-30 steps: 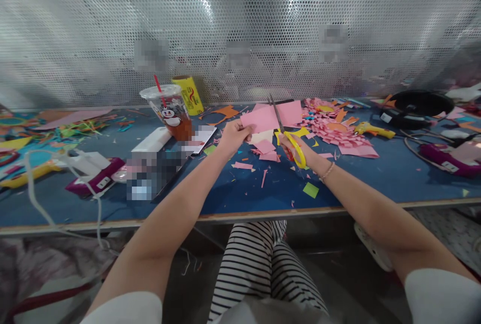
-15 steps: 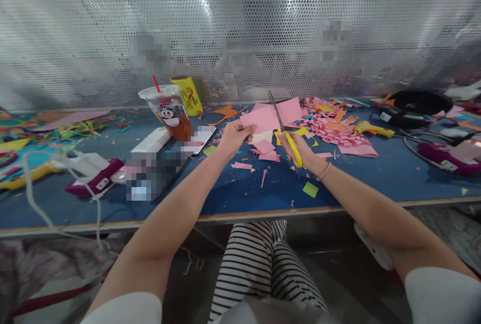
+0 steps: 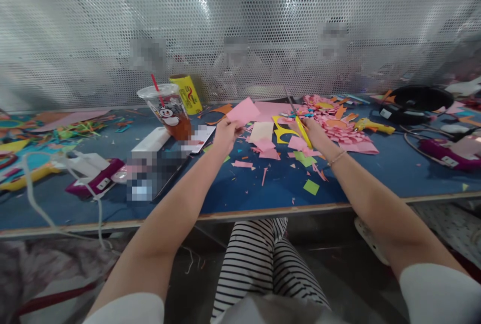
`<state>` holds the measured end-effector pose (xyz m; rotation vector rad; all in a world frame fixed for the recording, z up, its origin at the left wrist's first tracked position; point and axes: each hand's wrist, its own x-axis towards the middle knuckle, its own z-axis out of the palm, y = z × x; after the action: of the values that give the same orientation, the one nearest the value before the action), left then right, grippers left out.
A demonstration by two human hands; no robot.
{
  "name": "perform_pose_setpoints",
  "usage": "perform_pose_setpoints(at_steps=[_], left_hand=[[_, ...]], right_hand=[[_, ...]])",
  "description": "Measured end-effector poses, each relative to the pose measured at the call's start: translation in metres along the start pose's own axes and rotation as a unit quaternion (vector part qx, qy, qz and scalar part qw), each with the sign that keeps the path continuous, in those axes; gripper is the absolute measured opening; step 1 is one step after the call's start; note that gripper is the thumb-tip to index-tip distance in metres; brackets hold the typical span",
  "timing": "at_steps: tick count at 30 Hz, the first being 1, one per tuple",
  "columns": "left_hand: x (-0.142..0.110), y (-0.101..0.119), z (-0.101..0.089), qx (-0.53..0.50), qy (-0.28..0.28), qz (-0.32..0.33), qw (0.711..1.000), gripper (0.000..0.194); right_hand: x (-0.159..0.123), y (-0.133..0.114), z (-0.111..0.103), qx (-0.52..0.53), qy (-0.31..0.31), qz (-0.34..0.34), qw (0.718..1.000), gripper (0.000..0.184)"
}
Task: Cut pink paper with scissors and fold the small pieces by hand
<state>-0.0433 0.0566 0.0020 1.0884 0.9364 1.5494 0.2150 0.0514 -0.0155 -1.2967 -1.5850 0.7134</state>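
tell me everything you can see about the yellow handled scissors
The yellow-handled scissors have slim grey metal blades and bright yellow plastic-looking loops. The right hand grips the handles, with the blades pointing away toward the perforated metal screen, tips over the far pink paper. The blades look nearly closed. They sit low over the blue table, left of the pink paper pile.

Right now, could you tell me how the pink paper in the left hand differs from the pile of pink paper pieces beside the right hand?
The pink paper is one plain piece, lifted off the blue table by the left hand; the pile of pink paper pieces is many small cut bits lying on the table. The pile has orange and yellow scraps mixed in; the held piece is all pink. The right hand holds yellow-handled scissors. Both share the same pink.
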Motion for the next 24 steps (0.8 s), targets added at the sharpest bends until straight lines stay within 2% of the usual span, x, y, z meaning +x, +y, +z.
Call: perform_pose_setpoints(at_steps=[1,2,3,6,8,10,12,15,17,18,19,20,22,24], left_hand=[[0.003,-0.001,-0.003,-0.007,0.014,-0.012,1.0,0.009],[0.007,-0.003,-0.005,-0.009,0.027,-0.025,0.999,0.01],[0.01,-0.005,-0.008,-0.007,0.034,-0.038,0.999,0.01],[0.018,-0.014,-0.017,-0.014,0.05,-0.066,0.996,0.015],[0.022,-0.02,-0.022,-0.012,0.048,-0.074,0.996,0.018],[0.023,-0.026,-0.025,0.032,0.029,-0.094,0.995,0.017],[0.021,-0.029,-0.025,0.115,0.014,-0.106,0.988,0.016],[0.015,-0.028,-0.019,0.248,-0.001,-0.067,0.967,0.017],[0.009,-0.025,-0.013,0.348,-0.033,0.001,0.937,0.026],[0.006,-0.023,-0.01,0.41,-0.016,0.037,0.911,0.035],[0.003,-0.021,-0.007,0.465,-0.008,0.072,0.882,0.044],[-0.001,-0.02,-0.004,0.505,-0.029,0.1,0.857,0.049],[-0.007,-0.02,0.0,0.55,-0.128,0.129,0.815,0.044],[-0.013,-0.023,0.002,0.565,-0.223,0.146,0.781,0.04]], right_hand=[[0.003,0.004,-0.008,-0.043,0.025,0.003,0.999,0.024],[0.006,0.008,-0.015,-0.155,0.061,0.009,0.986,0.021],[0.008,0.012,-0.022,-0.253,0.066,0.019,0.965,0.018],[0.014,0.023,-0.039,-0.421,0.014,0.061,0.905,0.02],[0.016,0.028,-0.047,-0.448,0.014,0.079,0.89,0.025],[0.016,0.031,-0.052,-0.466,0.013,0.09,0.88,0.031],[0.014,0.031,-0.056,-0.487,0.008,0.095,0.868,0.033],[0.01,0.029,-0.058,-0.514,0.03,0.075,0.854,0.032],[0.008,0.026,-0.055,-0.521,0.056,0.046,0.85,0.038],[0.007,0.024,-0.052,-0.515,0.055,0.024,0.855,0.041],[0.007,0.022,-0.047,-0.502,0.041,0.002,0.864,0.043],[0.006,0.02,-0.042,-0.478,-0.003,-0.027,0.878,0.04],[0.004,0.015,-0.029,-0.434,-0.103,-0.057,0.893,0.032],[0.002,0.011,-0.018,-0.429,-0.147,-0.029,0.891,0.026]])
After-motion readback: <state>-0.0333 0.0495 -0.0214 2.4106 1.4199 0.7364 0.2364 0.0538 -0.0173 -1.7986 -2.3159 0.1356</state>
